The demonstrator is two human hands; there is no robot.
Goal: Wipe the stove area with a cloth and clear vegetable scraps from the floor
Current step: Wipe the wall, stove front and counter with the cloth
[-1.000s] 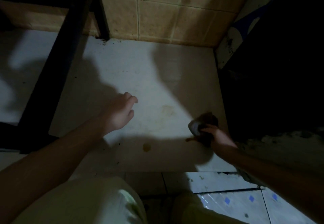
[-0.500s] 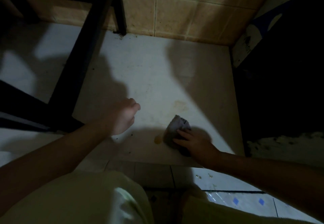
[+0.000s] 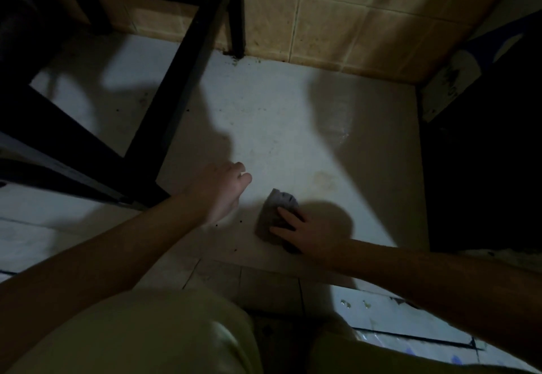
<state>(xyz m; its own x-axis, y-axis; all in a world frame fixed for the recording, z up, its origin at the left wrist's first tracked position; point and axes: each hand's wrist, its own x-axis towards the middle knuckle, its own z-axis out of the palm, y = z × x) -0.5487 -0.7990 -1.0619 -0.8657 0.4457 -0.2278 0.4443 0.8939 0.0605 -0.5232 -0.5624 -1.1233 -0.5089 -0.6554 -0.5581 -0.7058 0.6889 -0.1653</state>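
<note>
Right hand (image 3: 306,231) is flat on the cloth (image 3: 277,208): fingers laid straight over its near half, pressing it onto the floor (image 3: 278,127), not wrapped round it. The cloth is a small grey wad, poking out ahead of the fingertips toward the tiled wall (image 3: 337,22). Left hand (image 3: 221,190) is just left of the cloth and apart from it, fingers loosely curled, nothing in it; can't tell if it touches the floor. Faint yellowish stain (image 3: 324,178) just ahead-right of the cloth, not under it. A few dark specks (image 3: 217,223) on the floor by the left wrist, left of the cloth. Black frame (image 3: 181,86) stands left of the left hand, one leg running up to the wall. Dark unit (image 3: 484,168) well right of the right hand, too dim to identify. Droplets (image 3: 346,303) on the tile behind the right forearm, toward the person's knees (image 3: 146,335) in pale fabric. Light is poor, shadows heavy.
</note>
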